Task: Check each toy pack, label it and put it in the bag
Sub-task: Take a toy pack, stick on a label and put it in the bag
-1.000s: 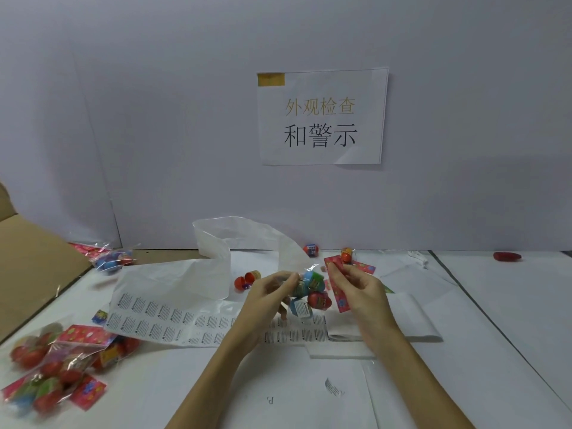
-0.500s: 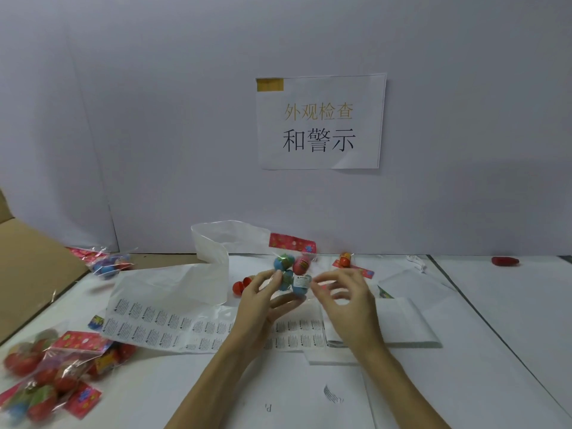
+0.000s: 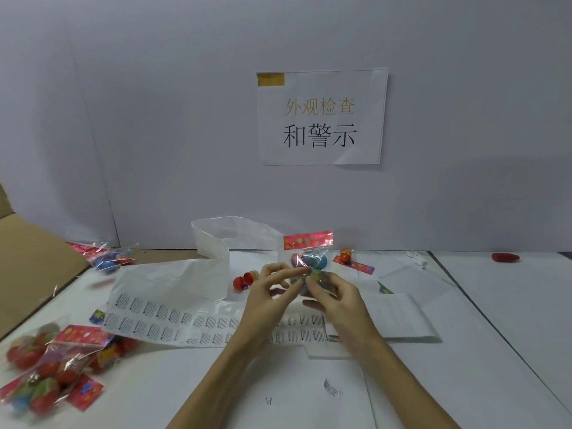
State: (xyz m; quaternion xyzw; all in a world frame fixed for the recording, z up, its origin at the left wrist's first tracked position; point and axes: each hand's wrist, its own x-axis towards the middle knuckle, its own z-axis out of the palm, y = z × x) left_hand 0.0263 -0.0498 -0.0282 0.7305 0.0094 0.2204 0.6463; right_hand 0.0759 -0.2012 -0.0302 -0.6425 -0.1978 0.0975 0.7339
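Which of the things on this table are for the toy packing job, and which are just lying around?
For the job:
- toy pack, held upright by the left hand and right hand
- label sheet
- white bag
- pile of toy packs
- pack by the cardboard

Lying about:
- wall sign
- red thing far right
- cardboard

Toy pack (image 3: 310,258) glossy clear plastic; label sheet (image 3: 173,323) matt paper.
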